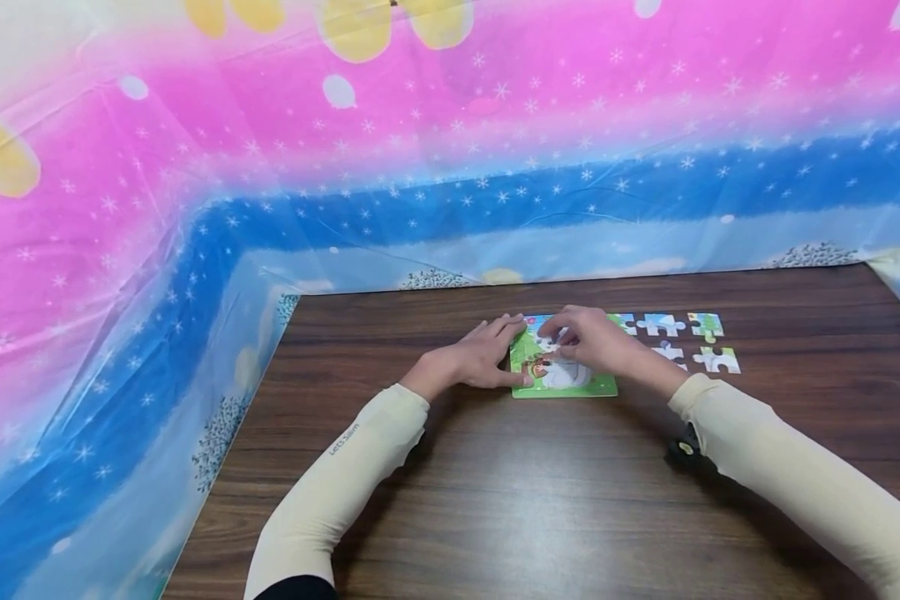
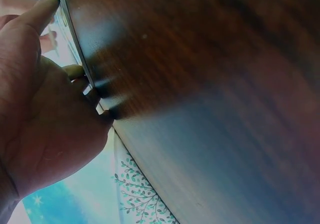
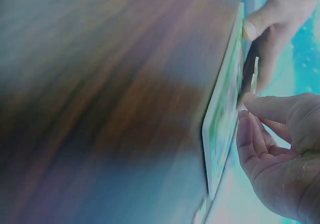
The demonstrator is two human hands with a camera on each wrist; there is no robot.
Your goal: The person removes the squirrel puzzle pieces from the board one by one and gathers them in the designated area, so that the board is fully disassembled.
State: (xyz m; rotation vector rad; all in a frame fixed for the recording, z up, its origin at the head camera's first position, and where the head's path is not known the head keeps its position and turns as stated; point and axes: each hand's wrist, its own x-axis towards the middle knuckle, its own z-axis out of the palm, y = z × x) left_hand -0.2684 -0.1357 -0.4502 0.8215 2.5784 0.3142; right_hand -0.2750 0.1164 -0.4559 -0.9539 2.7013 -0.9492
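Observation:
A jigsaw puzzle board with a green border and a white animal picture lies flat on the table. Along its left edge rests my left hand, fingers spread and extended, thumb on the lower left corner. Over the board, my right hand pinches a thin puzzle piece between thumb and fingers. In the right wrist view that piece is tilted up edge-on above the board, so its picture cannot be made out. The right hand hides the board's upper right part in the head view.
Several loose puzzle pieces lie right of the board, among them a white one, a green one and a lower one. The brown wooden table meets a pink and blue patterned cloth at its back and left edges.

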